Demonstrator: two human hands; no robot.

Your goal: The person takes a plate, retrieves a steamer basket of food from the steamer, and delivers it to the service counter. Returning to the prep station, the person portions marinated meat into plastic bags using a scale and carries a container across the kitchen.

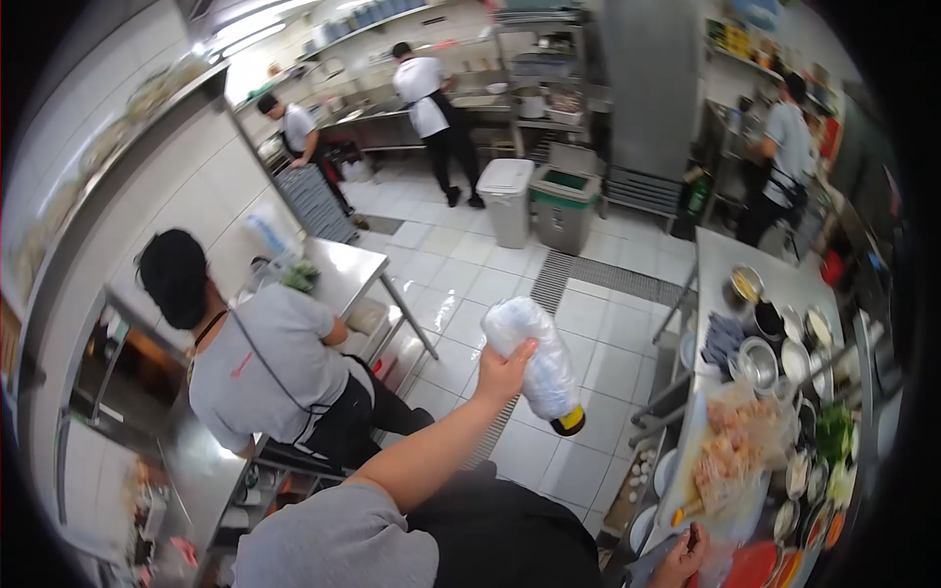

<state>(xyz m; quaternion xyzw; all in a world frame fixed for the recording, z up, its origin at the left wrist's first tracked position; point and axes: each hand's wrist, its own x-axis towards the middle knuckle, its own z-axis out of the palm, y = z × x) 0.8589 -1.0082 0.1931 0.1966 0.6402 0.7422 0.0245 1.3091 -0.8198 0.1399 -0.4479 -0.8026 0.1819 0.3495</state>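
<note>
My left hand reaches forward over the floor, fingers wrapped round a plastic-wrapped bottle. The bottle is tilted, its yellow and black end pointing down to the right. Low at the right, my right hand is beside the near end of a white cutting board. Its fingers look loosely bent and apart, with nothing visible in them. On the board, raw chicken pieces lie with a clear plastic bag, close beyond that hand.
A co-worker stands close on my left. Other people work farther back. Two bins stand ahead beyond a floor drain grate. Metal bowls and several small containers crowd the right-hand counter. Eggs sit below its edge.
</note>
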